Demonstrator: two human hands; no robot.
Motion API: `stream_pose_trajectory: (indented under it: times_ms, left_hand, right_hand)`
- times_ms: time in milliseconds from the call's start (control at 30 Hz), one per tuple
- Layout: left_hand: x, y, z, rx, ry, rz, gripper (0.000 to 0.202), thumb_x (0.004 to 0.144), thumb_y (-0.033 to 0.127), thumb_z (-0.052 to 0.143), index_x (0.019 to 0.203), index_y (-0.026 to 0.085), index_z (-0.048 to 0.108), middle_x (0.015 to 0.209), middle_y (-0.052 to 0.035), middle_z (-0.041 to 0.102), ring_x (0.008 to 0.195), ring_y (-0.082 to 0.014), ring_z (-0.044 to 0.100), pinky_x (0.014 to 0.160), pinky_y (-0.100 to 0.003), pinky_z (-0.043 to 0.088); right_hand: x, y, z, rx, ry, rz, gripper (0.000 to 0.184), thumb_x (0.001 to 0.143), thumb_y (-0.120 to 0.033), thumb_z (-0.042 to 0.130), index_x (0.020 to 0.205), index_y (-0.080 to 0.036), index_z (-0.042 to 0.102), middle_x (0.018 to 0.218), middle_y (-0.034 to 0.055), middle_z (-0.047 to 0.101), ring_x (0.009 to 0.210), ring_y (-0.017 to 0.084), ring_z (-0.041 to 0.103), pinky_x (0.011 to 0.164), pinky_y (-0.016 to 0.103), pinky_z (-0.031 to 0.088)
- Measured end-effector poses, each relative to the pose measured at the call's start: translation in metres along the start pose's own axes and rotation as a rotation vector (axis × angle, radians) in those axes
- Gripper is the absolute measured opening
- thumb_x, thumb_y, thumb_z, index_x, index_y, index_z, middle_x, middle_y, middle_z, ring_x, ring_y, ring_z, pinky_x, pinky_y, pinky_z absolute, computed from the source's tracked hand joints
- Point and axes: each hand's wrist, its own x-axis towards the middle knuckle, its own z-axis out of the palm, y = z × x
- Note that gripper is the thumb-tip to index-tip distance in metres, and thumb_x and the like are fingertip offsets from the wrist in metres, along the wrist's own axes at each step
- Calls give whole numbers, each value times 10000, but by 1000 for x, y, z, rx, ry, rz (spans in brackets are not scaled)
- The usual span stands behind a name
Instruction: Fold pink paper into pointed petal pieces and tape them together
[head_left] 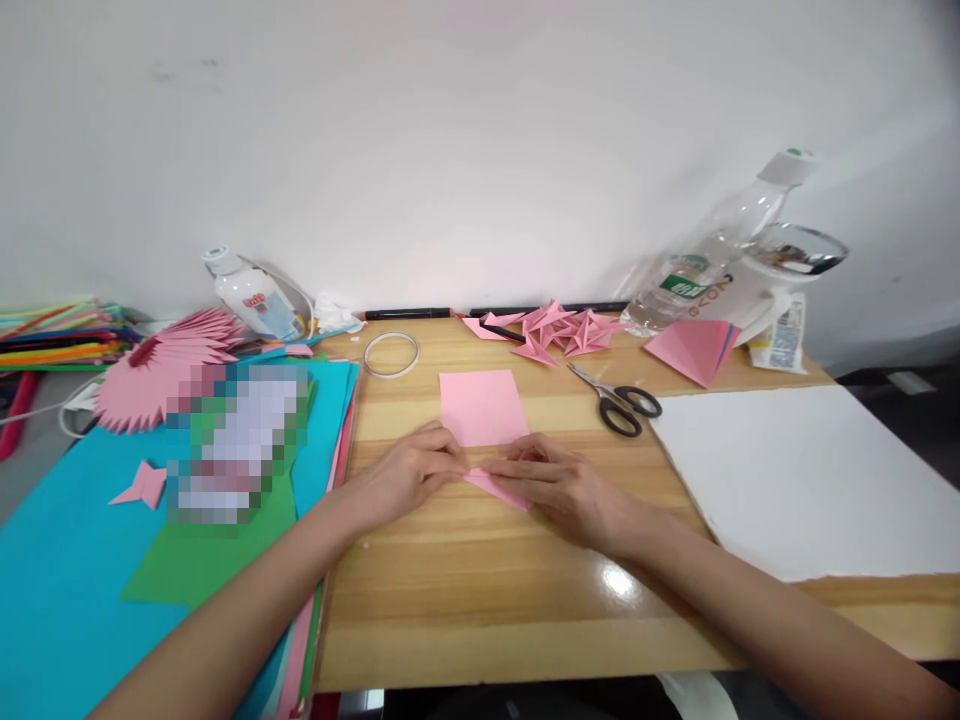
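Observation:
A pink paper sheet (481,405) lies on the wooden table (480,590), its near edge folded up under my fingers. My left hand (409,478) presses the fold from the left, fingers curled together on the paper. Pressing the same folded edge from the right is my right hand (559,485), fingers pinched on it. The two hands almost meet at the middle of the fold.
Black-handled scissors (619,400) lie right of the sheet. Folded pink pieces (562,330) pile at the back, a tape ring (391,354) to their left. Coloured sheets (67,560) cover the left, a white board (802,480) the right. A tilted water bottle (712,255) stands back right.

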Motion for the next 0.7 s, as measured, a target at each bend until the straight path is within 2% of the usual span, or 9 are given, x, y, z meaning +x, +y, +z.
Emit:
stream_pose_trajectory:
  times_ms: [167, 267, 400, 700]
  left_hand:
    - [0, -6, 7, 33, 133, -100, 199, 866, 216, 467, 881, 185, 663, 843, -53, 618, 849, -155, 542, 740, -285, 448]
    - [4, -3, 9, 90, 210, -156, 143, 827, 248, 539, 801, 173, 658, 796, -45, 607, 825, -163, 526, 730, -292, 438]
    - [7, 0, 10, 139, 207, -160, 126, 786, 273, 598, 722, 169, 629, 762, -30, 583, 798, -164, 492, 722, -297, 408]
    - [8, 0, 11, 196, 167, -190, 160, 781, 320, 601, 719, 173, 601, 769, -25, 565, 814, -174, 460, 741, -312, 366]
  right_hand:
    - [0, 0, 1, 4, -24, 11, 439, 828, -42, 428, 1239, -181, 498, 1194, 97, 584, 1041, 232, 496, 813, 414, 511]
    - [0, 0, 0, 16, -15, 6, 446, 821, -31, 422, 1235, -179, 501, 1186, 91, 589, 1043, 230, 494, 815, 407, 508]
    - [1, -2, -2, 26, -17, 20, 458, 820, -23, 403, 1249, -162, 486, 1176, 90, 595, 1072, 228, 474, 832, 398, 498]
    - [1, 1, 0, 15, -27, 13, 459, 801, -9, 423, 1222, -167, 513, 1183, 81, 592, 1059, 225, 472, 836, 395, 493]
